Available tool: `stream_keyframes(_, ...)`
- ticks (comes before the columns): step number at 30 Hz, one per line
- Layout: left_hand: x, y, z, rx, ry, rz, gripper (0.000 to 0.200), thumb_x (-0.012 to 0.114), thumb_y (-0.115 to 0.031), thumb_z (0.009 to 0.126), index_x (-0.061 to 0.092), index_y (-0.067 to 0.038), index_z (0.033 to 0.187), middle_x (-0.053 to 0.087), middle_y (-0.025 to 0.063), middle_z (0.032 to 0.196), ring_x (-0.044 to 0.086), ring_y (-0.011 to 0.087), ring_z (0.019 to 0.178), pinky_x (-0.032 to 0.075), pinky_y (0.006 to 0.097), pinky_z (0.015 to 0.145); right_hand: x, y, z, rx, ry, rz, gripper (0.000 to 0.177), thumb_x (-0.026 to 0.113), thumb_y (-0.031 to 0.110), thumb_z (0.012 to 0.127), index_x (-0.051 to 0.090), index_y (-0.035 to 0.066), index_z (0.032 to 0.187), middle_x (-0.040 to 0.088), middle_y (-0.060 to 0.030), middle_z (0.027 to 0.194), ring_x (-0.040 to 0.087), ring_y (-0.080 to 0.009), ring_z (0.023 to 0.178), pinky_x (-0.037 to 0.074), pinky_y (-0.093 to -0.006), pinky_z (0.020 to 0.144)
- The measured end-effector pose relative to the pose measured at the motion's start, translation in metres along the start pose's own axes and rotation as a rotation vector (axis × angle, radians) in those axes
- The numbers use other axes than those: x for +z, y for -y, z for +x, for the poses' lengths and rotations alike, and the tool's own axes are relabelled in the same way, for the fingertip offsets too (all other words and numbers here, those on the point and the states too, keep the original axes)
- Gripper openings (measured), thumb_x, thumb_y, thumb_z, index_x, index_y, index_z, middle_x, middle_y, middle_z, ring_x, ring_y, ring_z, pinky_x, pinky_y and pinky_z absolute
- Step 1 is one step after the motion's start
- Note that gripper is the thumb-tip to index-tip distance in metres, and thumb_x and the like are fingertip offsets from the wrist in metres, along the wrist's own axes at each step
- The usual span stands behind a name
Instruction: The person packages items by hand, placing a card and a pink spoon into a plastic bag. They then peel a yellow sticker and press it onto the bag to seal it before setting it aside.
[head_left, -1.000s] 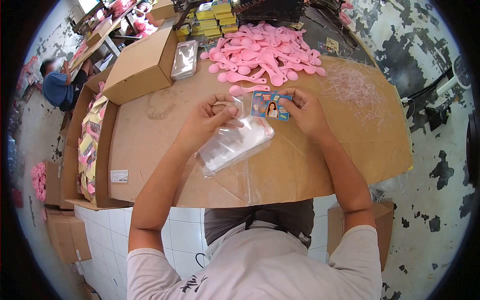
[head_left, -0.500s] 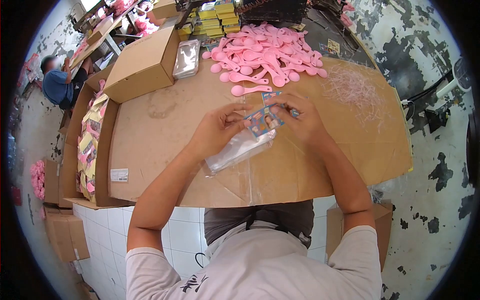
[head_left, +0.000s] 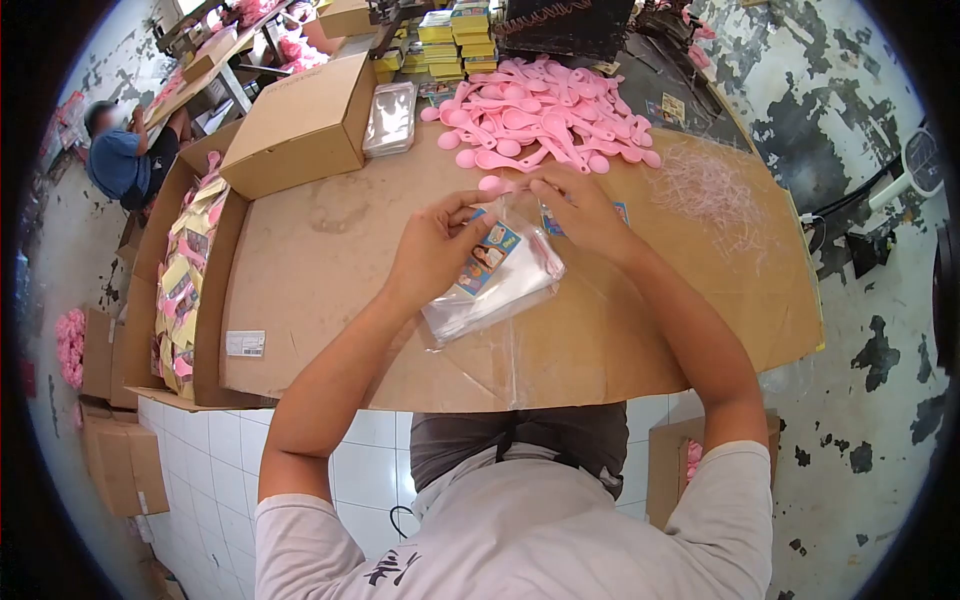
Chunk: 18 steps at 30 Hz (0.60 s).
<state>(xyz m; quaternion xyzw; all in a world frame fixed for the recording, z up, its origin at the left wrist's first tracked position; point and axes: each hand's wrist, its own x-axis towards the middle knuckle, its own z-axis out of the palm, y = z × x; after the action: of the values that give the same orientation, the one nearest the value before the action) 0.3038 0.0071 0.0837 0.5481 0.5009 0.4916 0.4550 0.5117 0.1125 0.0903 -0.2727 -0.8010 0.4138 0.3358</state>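
Note:
My left hand (head_left: 438, 245) pinches a printed blue card (head_left: 489, 256) above a stack of clear plastic bags (head_left: 497, 300). Fingers of my right hand (head_left: 583, 212) are closed near a pink spoon (head_left: 495, 185) just in front of the spoon pile; the grip itself is partly hidden. Under my right hand another blue card (head_left: 618, 212) lies on the cardboard surface. A heap of pink spoons (head_left: 545, 112) sits beyond both hands.
At the left stands an open carton (head_left: 205, 300) of packed pieces beside a closed box (head_left: 300, 125). Clear packets (head_left: 390, 120) and yellow card stacks (head_left: 472, 35) are at the back. Plastic strands (head_left: 710, 190) lie right. A person (head_left: 120, 160) sits at far left.
My left hand now holds a card alone, over the bags. My right hand has let go of the cards and moved up to the pink spoon. One card now lies on the cardboard.

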Motion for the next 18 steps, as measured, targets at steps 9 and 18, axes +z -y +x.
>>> stream_keyframes(9, -0.006, -0.006, 0.0, 0.032, 0.008, -0.088, 0.034, 0.063, -0.011, 0.103, 0.059, 0.0, 0.134, 0.074, 0.0035, 0.096, 0.066, 0.0044, 0.083, 0.053, 0.0209, 0.072, -0.011, -0.03, 0.029, -0.327, -0.091, -0.635, 0.018, 0.062, 0.008, 0.091, 0.07, 0.002, 0.106, 0.069, -0.0118, 0.106, 0.065, -0.028, 0.096, 0.051, -0.0399, 0.084)
stream_keyframes(18, 0.005, 0.002, -0.001, 0.042, 0.047, -0.077, 0.034, 0.066, -0.011, 0.101, 0.06, 0.002, 0.133, 0.074, 0.0067, 0.105, 0.067, 0.0057, 0.09, 0.055, 0.022, 0.078, -0.054, 0.02, -0.021, 0.006, 0.003, -0.083, 0.017, 0.065, 0.009, 0.093, 0.071, 0.0, 0.106, 0.07, -0.0068, 0.089, 0.063, -0.0117, 0.081, 0.051, -0.0302, 0.076)
